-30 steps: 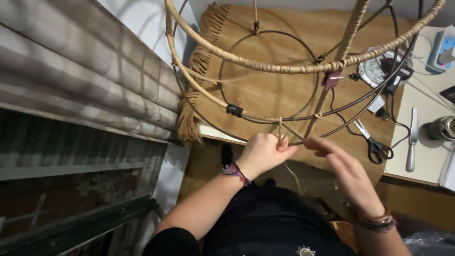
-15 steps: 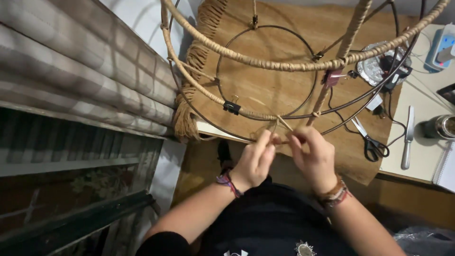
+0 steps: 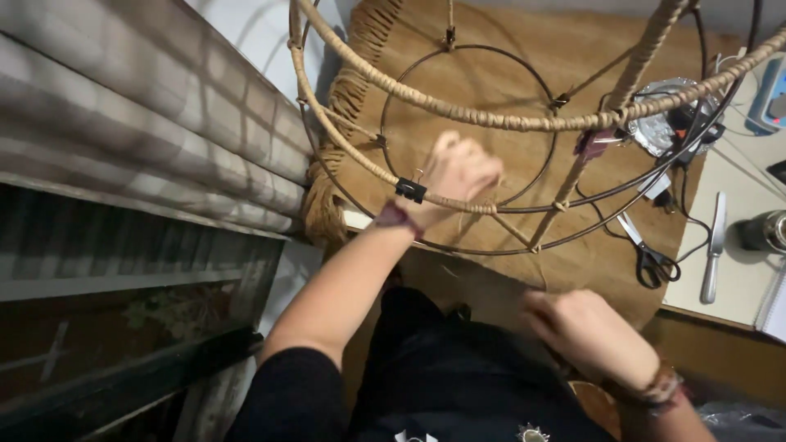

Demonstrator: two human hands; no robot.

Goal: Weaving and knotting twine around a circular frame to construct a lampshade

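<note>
A round wire frame [image 3: 458, 205], partly wrapped in tan cord, hangs over a brown woven mat [image 3: 508, 82]. My left hand [image 3: 458, 173] is raised against the frame's lower ring, fingers closed, pinching a thin strand of cord next to a black binder clip [image 3: 410, 190]. My right hand [image 3: 585, 331] is low by my lap, fingers curled; a thin strand seems to run toward it, but blur hides what it holds. A purple clip [image 3: 591, 143] grips a wrapped upright of the frame.
Black-handled scissors [image 3: 647, 258] lie on the mat's right edge. A knife [image 3: 712, 250], a dark metal cup [image 3: 765, 232], a foil-like dish [image 3: 667, 123] and cables sit on the white table at right. A grey shutter wall [image 3: 123, 147] runs along the left.
My hands were together at the frame's lower ring. Now the left hand has gone up onto the ring and the right hand has pulled down and back toward my lap.
</note>
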